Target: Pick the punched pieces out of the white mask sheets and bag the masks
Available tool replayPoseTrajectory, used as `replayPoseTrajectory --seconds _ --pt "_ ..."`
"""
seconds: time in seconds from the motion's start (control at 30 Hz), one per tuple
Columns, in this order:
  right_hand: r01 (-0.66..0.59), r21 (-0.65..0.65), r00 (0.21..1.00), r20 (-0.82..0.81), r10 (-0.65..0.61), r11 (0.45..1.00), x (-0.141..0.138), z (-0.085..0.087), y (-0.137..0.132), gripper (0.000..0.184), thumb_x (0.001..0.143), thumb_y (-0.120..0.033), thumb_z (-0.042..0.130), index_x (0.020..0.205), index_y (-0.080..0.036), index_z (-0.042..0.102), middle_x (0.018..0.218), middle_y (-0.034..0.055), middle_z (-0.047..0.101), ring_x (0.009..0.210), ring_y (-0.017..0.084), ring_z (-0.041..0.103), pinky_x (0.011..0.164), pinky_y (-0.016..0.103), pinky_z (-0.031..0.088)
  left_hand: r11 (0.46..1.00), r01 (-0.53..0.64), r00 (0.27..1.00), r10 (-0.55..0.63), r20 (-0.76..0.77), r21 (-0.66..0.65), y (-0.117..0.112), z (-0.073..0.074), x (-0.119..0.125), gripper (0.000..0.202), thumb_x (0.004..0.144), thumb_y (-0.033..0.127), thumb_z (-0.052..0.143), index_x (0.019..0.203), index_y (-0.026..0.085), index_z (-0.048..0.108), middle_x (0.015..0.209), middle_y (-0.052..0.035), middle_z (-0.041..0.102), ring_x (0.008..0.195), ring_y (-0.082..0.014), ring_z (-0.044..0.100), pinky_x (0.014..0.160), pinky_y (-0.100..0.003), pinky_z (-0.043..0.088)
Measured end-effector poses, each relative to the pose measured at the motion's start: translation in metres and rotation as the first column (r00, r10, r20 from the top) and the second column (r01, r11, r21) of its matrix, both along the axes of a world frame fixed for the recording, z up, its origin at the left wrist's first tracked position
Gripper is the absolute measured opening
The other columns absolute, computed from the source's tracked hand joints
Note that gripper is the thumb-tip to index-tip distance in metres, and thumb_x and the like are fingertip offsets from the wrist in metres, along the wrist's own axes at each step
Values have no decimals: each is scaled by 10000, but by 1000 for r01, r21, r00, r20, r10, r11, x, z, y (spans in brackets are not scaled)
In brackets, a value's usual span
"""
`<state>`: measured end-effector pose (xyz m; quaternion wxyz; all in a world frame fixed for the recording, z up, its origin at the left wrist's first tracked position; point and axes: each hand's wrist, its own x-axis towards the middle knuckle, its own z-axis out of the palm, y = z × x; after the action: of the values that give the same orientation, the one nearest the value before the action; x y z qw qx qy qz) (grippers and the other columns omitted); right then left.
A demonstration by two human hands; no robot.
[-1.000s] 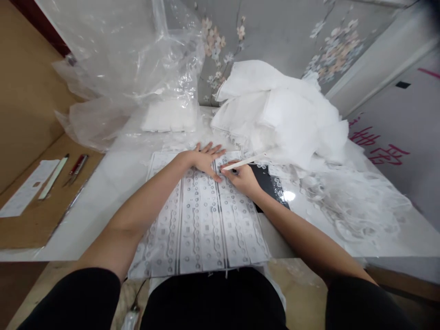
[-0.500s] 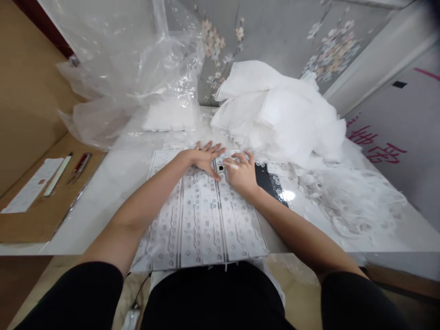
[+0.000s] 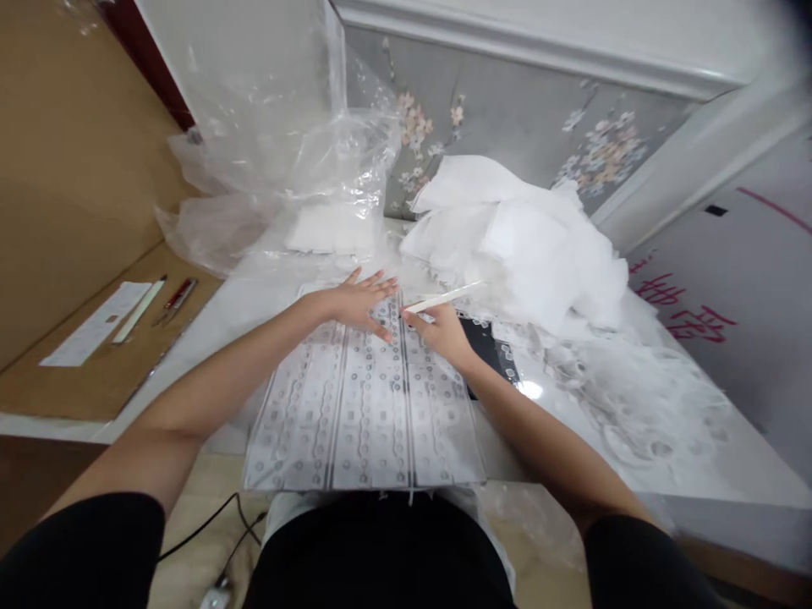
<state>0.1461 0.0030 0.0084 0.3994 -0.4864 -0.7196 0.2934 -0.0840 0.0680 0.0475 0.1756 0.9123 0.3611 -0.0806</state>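
My left hand lies flat on the upper part of a white sheet, its fingers spread. The sheet carries rows of small rings, squares and wavy strips, with dark lines running lengthwise. In my right hand is a slim white pen-like stick, pinched near its lower end. That stick slants up to the right, and its tip is at the sheet near a dark line. Whether it is a pen or a blade, I cannot tell. A black panel shows from under my right wrist.
White cloth-like sheets are heaped behind my right hand. Tangled white offcuts lie at right. Clear plastic bags stand at back left, near a white stack. Cardboard at left bears a pale stick and a red tool.
The white stick now shows clearly, tilted in my right hand. My left hand has shifted slightly left, still spread on the sheet. The camera view has tipped up a little.
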Motion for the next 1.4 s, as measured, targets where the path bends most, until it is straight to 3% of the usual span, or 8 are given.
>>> replayPoseTrajectory --seconds 0.23,0.53,0.67,0.8,0.97,1.1,1.23,1.4 --pt "-19 -60 999 36 22 998 -32 -27 8 199 904 -317 659 942 -192 810 914 56 800 857 246 738 851 370 561 995 -45 996 38 79 84 -22 -39 -21 1066 887 855 372 1687 215 76 1725 -66 63 1610 -255 7 1261 -459 -138" --pt "-47 -55 996 67 51 997 -32 -23 7 206 911 -319 633 944 -205 801 943 60 790 815 228 715 777 361 551 996 -46 996 39 76 82 -18 -42 -21 1078 869 877 372 1689 237 89 1727 -35 66 1607 -300 10 1256 -484 -160" --pt "-43 -6 987 154 43 999 -33 -26 4 184 915 -288 624 940 -233 798 1023 70 789 967 266 720 892 410 554 995 -55 996 49 78 78 -18 -44 -21 1076 867 875 384 1690 253 76 1728 -20 59 1606 -307 1 1260 -488 -150" --pt "-96 167 912 410 19 981 -40 -26 -9 213 928 -193 583 985 -257 779 1082 73 785 1304 323 580 1151 535 373 996 -47 996 41 76 77 -19 -44 -22 1053 886 856 377 1690 254 64 1729 -18 59 1607 -292 -4 1261 -482 -148" --pt "-120 230 814 580 -38 966 -44 -21 -8 246 916 -136 576 1061 -212 760 1068 113 782 1314 333 547 1178 551 301 996 -31 996 24 81 85 -19 -46 -23 1051 890 831 418 1689 262 41 1732 -26 65 1605 -311 -15 1259 -503 -141" --pt "93 340 835 485 -259 936 -18 -19 14 291 995 -178 480 1082 -189 757 1102 112 770 1237 336 575 1127 567 346 995 -32 994 22 109 90 -20 -46 -22 1083 872 839 451 1689 266 31 1732 -45 59 1598 -342 -41 1255 -526 -135" --pt "303 400 863 270 -427 865 5 -9 28 251 981 -295 554 1026 -174 769 1366 141 663 1380 360 484 1159 567 358 997 -14 993 6 121 70 -16 -38 -30 1114 833 849 500 1685 302 36 1730 -23 42 1597 -329 -71 1252 -498 -162" --pt "53 126 994 89 -64 991 -36 -2 20 210 932 -336 635 995 -209 790 1126 93 774 1083 279 714 1010 416 524 997 22 991 -32 130 78 -9 -34 -49 1125 812 825 550 1685 304 67 1728 -20 86 1602 -295 -65 1256 -465 -155"
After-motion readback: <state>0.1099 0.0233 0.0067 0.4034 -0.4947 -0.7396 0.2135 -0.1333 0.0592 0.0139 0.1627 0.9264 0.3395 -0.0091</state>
